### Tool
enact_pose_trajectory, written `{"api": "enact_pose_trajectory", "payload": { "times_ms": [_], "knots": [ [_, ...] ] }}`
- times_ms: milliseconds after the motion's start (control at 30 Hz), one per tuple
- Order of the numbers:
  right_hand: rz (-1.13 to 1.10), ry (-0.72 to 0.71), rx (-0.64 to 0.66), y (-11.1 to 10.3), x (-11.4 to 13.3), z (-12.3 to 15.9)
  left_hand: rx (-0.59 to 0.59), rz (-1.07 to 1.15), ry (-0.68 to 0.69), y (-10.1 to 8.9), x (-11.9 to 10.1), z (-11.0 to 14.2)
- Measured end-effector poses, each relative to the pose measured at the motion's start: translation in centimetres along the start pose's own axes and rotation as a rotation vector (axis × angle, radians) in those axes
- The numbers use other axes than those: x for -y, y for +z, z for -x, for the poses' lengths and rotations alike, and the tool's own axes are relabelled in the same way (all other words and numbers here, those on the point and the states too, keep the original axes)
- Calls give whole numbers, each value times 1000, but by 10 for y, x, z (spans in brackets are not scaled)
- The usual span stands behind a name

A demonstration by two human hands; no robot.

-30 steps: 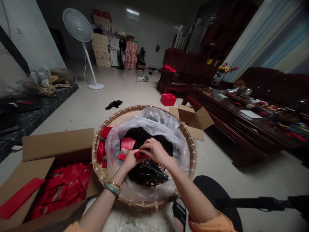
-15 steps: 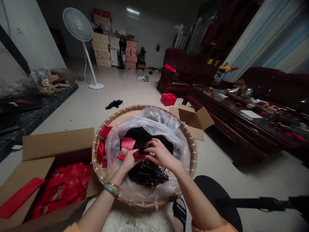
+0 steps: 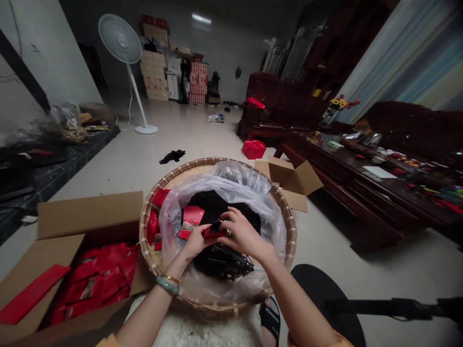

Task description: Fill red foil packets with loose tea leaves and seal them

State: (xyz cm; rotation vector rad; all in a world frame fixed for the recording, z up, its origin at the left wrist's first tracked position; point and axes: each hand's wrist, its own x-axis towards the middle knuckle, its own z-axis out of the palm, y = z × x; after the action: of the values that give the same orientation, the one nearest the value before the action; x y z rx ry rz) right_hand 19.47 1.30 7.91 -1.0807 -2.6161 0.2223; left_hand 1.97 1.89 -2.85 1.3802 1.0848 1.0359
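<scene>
My left hand [image 3: 195, 242] is closed on the near side of a small red paper packet [image 3: 213, 233], held over the plastic bag. The bent fingers of my right hand [image 3: 243, 234] grip the packet's other end, where something dark shows at its opening. Below lies a clear plastic bag [image 3: 238, 180] filled with black items [image 3: 220, 265], too dark to make out. Another red packet with a printed picture [image 3: 193, 215] rests on them, left of my hands. The bag sits in a round woven bamboo basket [image 3: 292, 231], with more red packets [image 3: 153, 222] along its left side.
An open carton [image 3: 92, 217] full of red packets stands at the left, a long red strip [image 3: 32, 294] on its flap. Beyond the basket are a smaller open carton [image 3: 311, 179], a red box [image 3: 253, 149] and a white fan [image 3: 146, 129]. A dark wooden table [image 3: 325, 168] runs along the right.
My right fingers have shifted slightly at the packet, which is tilted so more of its red face and dark opening shows. Both hands stay over the bag; the whole view has shifted slightly.
</scene>
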Motion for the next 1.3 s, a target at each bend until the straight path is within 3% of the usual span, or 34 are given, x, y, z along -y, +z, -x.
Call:
{"api": "enact_pose_trajectory", "payload": {
  "times_ms": [200, 300, 400, 533, 667, 933, 1067, 1300],
  "knots": [
    [-65, -14, 29, 7, -2, -2, -35, -10, -33, 2, -9, 0],
    [-189, 28, -31, 10, -8, -4, -46, -37, -74, 3, -17, 0],
    [-408, 141, -144, 14, -15, -6, -34, -33, -124, 3, -24, 2],
    [-725, 382, -299, 36, -26, -8, -3, 5, -208, 4, -31, 6],
    [-916, 547, -288, 56, -30, -8, 30, -7, -291, 6, -35, 11],
    [-424, 448, -265, 52, -17, -21, 107, -163, -279, 13, -48, 12],
    [-529, 441, -281, 58, -22, -25, 133, -136, -318, 11, -50, 16],
    [-624, 508, -337, 60, -34, -21, 293, 16, -290, -3, -37, 20]
  ]
}}
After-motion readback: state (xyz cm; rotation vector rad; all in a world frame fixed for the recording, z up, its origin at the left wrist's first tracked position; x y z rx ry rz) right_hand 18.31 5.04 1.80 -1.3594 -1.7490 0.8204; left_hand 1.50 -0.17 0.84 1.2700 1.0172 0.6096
